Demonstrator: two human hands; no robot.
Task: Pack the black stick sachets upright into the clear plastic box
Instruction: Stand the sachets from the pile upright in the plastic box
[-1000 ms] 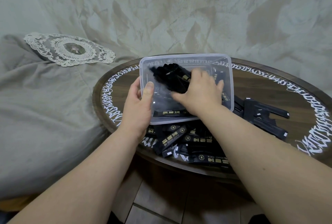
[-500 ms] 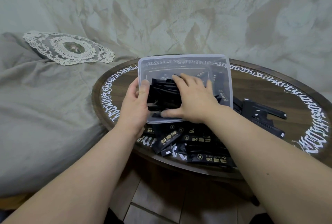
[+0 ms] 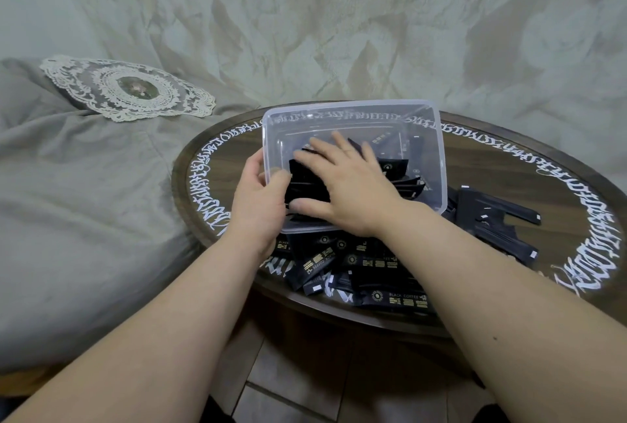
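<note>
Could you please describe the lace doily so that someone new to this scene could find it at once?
Start at the round dark wooden table with white lettering round its rim, then look left to the grey bedding beside it. The lace doily lies flat at the bedding's far end: the only pale, openwork piece, oval with a dark centre.

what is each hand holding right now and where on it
Left hand grips the clear box by its near-left rim; right hand lies flat on sachets inside, gripping nothing.
</note>
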